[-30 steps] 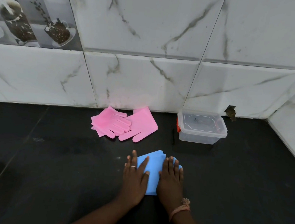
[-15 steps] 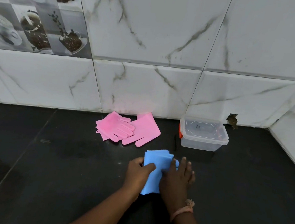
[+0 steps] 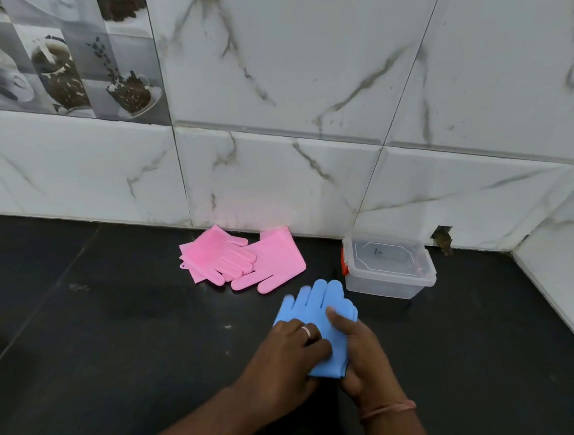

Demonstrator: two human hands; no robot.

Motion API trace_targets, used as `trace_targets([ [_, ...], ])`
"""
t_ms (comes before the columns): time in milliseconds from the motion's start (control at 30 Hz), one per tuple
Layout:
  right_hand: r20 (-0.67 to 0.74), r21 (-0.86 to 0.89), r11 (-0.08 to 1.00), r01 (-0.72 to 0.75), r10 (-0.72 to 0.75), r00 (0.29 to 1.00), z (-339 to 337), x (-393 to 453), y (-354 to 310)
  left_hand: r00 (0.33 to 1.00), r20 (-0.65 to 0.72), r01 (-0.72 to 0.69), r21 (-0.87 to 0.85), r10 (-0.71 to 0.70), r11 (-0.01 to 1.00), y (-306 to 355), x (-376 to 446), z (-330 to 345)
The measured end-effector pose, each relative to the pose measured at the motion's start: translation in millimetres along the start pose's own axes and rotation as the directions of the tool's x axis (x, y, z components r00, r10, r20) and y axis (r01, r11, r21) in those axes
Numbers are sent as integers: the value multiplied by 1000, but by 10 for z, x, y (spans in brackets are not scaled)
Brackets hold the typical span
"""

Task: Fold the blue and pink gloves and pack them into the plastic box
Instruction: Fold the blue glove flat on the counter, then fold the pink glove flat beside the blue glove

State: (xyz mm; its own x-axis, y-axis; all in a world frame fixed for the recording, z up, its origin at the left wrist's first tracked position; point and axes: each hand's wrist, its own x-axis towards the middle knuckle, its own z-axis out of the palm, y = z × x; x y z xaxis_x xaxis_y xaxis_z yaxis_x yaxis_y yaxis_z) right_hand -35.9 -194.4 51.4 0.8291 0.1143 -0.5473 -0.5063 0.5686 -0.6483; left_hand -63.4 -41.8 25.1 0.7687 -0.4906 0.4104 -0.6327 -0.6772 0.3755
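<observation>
- Blue gloves lie stacked on the black counter, near its front, with both hands gripping them at the cuff end and the fingers pointing toward the wall.
- Left hand presses on top of the stack with curled fingers; right hand pinches the right edge, thumb on top.
- Pink gloves lie loose and unfolded against the tiled wall, one partly over the other, well clear of the hands.
- Plastic box sits just right of them with its lid on, so nothing can go in yet.
- Risk, as I judge it: the rubbery material may spring open once the grip loosens, undoing any fold.
- The two blue layers could also slide apart if only one hand lifts them.
- A bulky fold may not fit under the lid alongside the pink pair.
</observation>
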Motion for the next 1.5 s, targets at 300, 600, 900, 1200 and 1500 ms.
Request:
trace_targets([
  [300, 151, 90, 995, -43, 29, 988, -200, -16, 71, 443, 140, 603, -777, -886, 179, -152, -44, -37],
  [600, -48, -592, 806, 24, -64, 997, -365, 165, 372, 308, 714, 531, -677, -628, -510, -474, -25, 34],
  [900, -27, -805, 531, 263, -475, 879, -622, 262, 160, 316, 596, 668, -692, -739, -273, -341, 295, 376],
  [1200, -274, -853, 519, 62, -546, 792, -1027, 414, -233, 393, 679, 698, -659, -620, -279, -75, 915, 734],
  [1500, -260, -965, 190, -178, -644, 720, -1120, 509, -123, 363, 353, 758, -650, -862, 54, -316, 708, 775],
])
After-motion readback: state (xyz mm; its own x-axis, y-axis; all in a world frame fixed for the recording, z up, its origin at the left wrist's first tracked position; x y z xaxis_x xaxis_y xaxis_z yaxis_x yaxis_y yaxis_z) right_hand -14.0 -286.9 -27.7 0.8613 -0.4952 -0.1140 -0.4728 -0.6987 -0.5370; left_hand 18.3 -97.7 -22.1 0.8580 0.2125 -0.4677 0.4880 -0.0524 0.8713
